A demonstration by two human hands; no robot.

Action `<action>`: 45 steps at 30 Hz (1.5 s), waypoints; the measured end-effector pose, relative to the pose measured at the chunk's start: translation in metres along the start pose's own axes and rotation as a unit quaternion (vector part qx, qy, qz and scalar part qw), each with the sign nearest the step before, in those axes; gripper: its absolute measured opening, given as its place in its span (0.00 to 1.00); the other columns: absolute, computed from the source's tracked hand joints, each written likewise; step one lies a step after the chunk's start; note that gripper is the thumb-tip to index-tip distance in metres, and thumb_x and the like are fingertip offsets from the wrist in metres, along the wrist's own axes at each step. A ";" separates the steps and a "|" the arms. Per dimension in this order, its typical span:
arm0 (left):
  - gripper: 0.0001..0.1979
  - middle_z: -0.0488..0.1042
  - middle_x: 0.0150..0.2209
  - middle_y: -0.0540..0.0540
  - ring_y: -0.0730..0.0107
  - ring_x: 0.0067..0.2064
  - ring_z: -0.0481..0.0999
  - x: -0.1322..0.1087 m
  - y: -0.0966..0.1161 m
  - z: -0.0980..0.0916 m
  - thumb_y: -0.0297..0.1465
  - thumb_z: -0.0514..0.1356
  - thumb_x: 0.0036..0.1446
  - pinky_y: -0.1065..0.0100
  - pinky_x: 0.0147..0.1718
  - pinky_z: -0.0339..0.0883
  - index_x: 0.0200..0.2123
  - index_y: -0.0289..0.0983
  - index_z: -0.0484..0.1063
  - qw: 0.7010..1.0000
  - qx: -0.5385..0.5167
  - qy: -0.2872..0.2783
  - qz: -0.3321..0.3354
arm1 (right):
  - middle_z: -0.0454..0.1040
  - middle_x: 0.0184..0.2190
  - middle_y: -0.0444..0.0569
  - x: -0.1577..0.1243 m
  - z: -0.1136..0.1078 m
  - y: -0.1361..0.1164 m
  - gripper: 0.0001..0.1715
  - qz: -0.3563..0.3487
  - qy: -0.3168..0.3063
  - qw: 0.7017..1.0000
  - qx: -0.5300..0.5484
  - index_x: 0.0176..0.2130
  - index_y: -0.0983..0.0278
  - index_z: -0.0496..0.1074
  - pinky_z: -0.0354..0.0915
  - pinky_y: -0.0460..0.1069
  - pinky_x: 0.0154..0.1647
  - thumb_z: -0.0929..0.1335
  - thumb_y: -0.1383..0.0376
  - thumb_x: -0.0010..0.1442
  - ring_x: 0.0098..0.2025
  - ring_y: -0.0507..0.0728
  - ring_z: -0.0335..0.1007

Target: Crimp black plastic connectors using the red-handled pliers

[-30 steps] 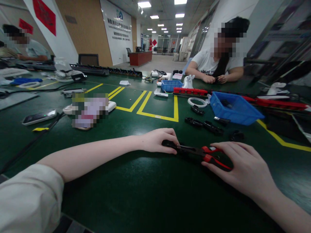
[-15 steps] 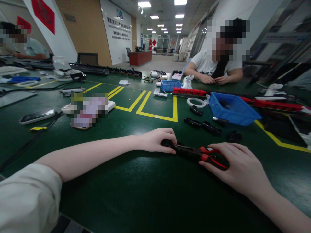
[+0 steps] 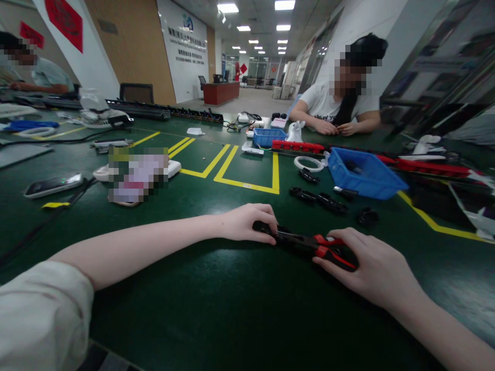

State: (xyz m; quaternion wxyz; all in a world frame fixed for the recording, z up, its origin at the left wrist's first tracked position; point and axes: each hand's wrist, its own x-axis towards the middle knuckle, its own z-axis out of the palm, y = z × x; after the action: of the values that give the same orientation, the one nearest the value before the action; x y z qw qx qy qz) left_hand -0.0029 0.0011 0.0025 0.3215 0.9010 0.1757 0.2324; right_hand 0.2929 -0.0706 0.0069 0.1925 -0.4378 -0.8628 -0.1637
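My right hand (image 3: 371,265) is closed around the red and black handles of a pair of pliers (image 3: 323,248), just above the green table. The pliers' dark jaws point left and meet a small black part (image 3: 263,226). Between thumb and fingers, my left hand (image 3: 251,224) pinches that black part; its exact kind is hard to make out, and the fingers hide some of it. Where the jaw tips touch the part is too dark to see clearly. Several similar black parts (image 3: 331,203) lie beyond the pliers.
A blue bin (image 3: 365,175) and a white ring (image 3: 308,164) sit at the right, with red strips (image 3: 429,168) behind. At the left lie a blurred-out phone (image 3: 141,180), a dark device (image 3: 54,184) and a cable. Across the table sits another person (image 3: 338,105).
The whole view has shifted slightly, so the table items appear a little further left. The pliers' handles look slightly nearer each other. Both hands keep their holds.
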 end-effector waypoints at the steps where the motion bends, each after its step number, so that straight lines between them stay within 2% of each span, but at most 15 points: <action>1: 0.07 0.71 0.43 0.43 0.64 0.47 0.74 0.000 0.000 0.000 0.32 0.67 0.57 0.63 0.47 0.68 0.38 0.35 0.77 1.000 0.001 0.000 0.002 | 0.77 0.33 0.52 0.000 0.000 0.000 0.28 0.002 -0.005 1.000 0.008 0.41 0.65 0.70 0.68 0.52 0.27 0.65 0.43 0.60 0.29 0.58 0.73; 6: 0.08 0.71 0.44 0.43 0.63 0.48 0.74 0.000 0.001 0.000 0.33 0.67 0.57 0.63 0.48 0.68 0.39 0.35 0.77 1.000 0.003 -0.007 -0.002 | 0.77 0.37 0.53 0.000 -0.002 0.002 0.30 0.002 -0.019 1.000 0.018 0.48 0.65 0.71 0.69 0.51 0.29 0.65 0.44 0.60 0.32 0.58 0.75; 13: 0.09 0.71 0.46 0.42 0.62 0.48 0.73 -0.001 0.003 -0.001 0.33 0.66 0.58 0.61 0.50 0.66 0.41 0.36 0.77 1.000 0.022 -0.014 0.003 | 0.77 0.35 0.51 -0.003 -0.002 0.005 0.27 0.010 -0.023 1.000 0.008 0.42 0.63 0.73 0.66 0.51 0.26 0.67 0.43 0.57 0.27 0.55 0.71; 25: 0.06 0.73 0.45 0.42 0.64 0.48 0.74 0.001 0.001 -0.001 0.31 0.67 0.56 0.62 0.50 0.67 0.37 0.36 0.78 1.000 -0.011 -0.004 -0.002 | 0.76 0.33 0.50 0.000 -0.004 0.000 0.27 0.007 -0.025 1.000 0.003 0.40 0.64 0.72 0.63 0.51 0.26 0.65 0.43 0.59 0.26 0.56 0.70; 30: 0.13 0.75 0.45 0.42 0.65 0.45 0.75 0.001 0.003 -0.002 0.32 0.67 0.56 0.64 0.46 0.67 0.44 0.35 0.75 1.000 0.002 -0.001 -0.010 | 0.76 0.34 0.51 -0.001 -0.005 0.002 0.27 0.001 -0.019 1.000 -0.005 0.41 0.64 0.72 0.63 0.50 0.26 0.65 0.43 0.59 0.26 0.55 0.70; 33: 0.12 0.76 0.42 0.43 0.65 0.43 0.75 0.002 0.003 -0.002 0.33 0.68 0.55 0.65 0.43 0.67 0.40 0.34 0.75 1.000 0.003 0.005 -0.023 | 0.76 0.34 0.51 -0.001 -0.005 0.004 0.27 0.003 -0.017 1.000 -0.009 0.40 0.63 0.72 0.63 0.51 0.26 0.66 0.43 0.58 0.26 0.56 0.70; 37: 0.08 0.76 0.44 0.42 0.64 0.46 0.75 0.002 0.003 -0.002 0.31 0.68 0.54 0.63 0.47 0.67 0.33 0.34 0.74 1.000 -0.014 0.009 -0.013 | 0.76 0.33 0.51 -0.001 -0.005 0.004 0.26 0.006 -0.017 1.000 -0.011 0.40 0.63 0.72 0.63 0.51 0.26 0.65 0.43 0.58 0.26 0.56 0.70; 45: 0.07 0.75 0.45 0.42 0.64 0.47 0.75 0.002 0.006 -0.002 0.31 0.68 0.54 0.62 0.47 0.67 0.33 0.34 0.74 1.000 -0.017 0.010 -0.020 | 0.76 0.33 0.50 -0.001 -0.006 0.004 0.27 0.013 -0.030 0.999 0.003 0.40 0.62 0.72 0.62 0.51 0.27 0.65 0.43 0.58 0.26 0.56 0.69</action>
State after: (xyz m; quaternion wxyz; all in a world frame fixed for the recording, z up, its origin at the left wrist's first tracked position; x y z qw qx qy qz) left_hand -0.0014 -0.0014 0.0078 0.3392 0.8895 0.1929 0.2376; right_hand 0.2978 -0.0715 0.0119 0.1702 -0.4535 -0.8628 -0.1451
